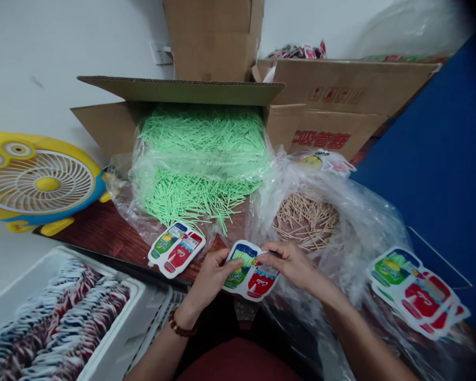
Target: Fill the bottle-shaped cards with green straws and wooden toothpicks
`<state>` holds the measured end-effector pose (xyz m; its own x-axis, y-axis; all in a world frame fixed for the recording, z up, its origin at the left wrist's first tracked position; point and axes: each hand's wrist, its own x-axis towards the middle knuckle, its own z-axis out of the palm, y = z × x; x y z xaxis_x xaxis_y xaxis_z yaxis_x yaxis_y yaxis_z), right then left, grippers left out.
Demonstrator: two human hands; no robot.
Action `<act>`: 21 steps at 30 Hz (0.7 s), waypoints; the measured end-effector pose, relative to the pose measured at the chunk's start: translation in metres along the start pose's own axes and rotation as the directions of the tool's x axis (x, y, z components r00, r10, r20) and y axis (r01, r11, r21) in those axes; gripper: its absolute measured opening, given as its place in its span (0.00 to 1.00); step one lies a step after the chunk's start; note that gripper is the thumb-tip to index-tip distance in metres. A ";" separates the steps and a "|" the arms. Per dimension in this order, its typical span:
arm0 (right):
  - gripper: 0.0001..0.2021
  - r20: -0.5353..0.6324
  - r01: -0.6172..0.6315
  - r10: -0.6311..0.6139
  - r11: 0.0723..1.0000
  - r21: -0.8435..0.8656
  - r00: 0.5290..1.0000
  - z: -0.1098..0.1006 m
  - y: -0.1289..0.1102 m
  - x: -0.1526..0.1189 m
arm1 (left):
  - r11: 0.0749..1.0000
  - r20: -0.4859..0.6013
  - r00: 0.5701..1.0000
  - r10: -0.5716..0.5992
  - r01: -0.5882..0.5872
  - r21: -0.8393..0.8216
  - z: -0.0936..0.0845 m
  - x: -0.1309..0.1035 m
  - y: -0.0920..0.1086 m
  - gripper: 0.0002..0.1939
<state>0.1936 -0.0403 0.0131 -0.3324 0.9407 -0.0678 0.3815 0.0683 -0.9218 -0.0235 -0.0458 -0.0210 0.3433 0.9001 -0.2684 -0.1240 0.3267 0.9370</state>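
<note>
In front of my body I hold a flat twin packet printed with a green Sprite can and a red Cola can. My left hand grips its left edge, thumb on the front. At its upper right, the fingers of my right hand pinch the packet near the top of the Cola half. Pale green sticks show through the Sprite half. A similar packet lies on the table just left of my hands. Beyond it spreads a large heap of green sticks in clear plastic.
Tan sticks lie in a plastic bag at right. A stack of packets sits far right. Standing packets fill a white bin at lower left. A yellow fan and cardboard boxes stand behind.
</note>
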 end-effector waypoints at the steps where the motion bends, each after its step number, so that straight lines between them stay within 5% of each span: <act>1: 0.11 -0.014 0.011 -0.011 1.000 0.011 1.000 0.000 0.000 0.000 | 1.000 0.008 1.000 -0.002 0.002 0.000 0.000 0.000 0.000 0.14; 8: 0.11 0.001 -0.006 0.006 0.999 -0.048 1.000 -0.004 0.000 0.001 | 0.999 0.129 0.991 0.019 -0.014 -0.035 0.003 -0.002 0.005 0.17; 21: 0.12 0.012 -0.002 0.003 0.998 -0.058 1.000 -0.003 -0.002 0.001 | 0.998 0.098 0.995 -0.022 0.027 -0.048 0.002 -0.004 0.007 0.16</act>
<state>0.1955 -0.0380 0.0159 -0.3418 0.9368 -0.0752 0.4312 0.0852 -0.8982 -0.0235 -0.0474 -0.0133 0.4353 0.8600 -0.2662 -0.1595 0.3647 0.9174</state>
